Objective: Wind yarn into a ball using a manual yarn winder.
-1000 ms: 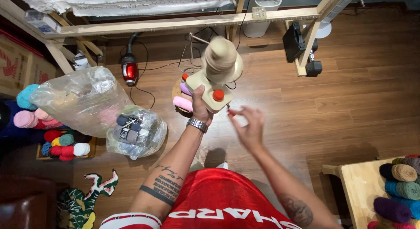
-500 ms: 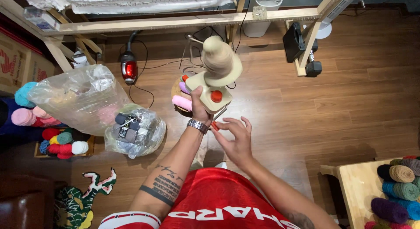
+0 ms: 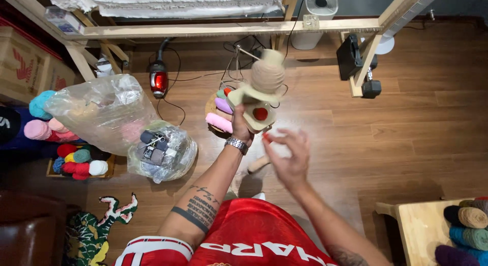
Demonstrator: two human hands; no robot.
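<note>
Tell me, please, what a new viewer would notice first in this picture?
First, the cream yarn winder with a beige yarn ball on top, held up by the left hand at the centre, with the blurred right hand just below it. Next, the big clear plastic bags on the wooden floor at the left, beside colourful yarn rolls.

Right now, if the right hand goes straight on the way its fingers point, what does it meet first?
Probably the yarn winder held by the left hand. The right hand is blurred, fingers pointing up-left toward its base; depth is unclear.
</note>
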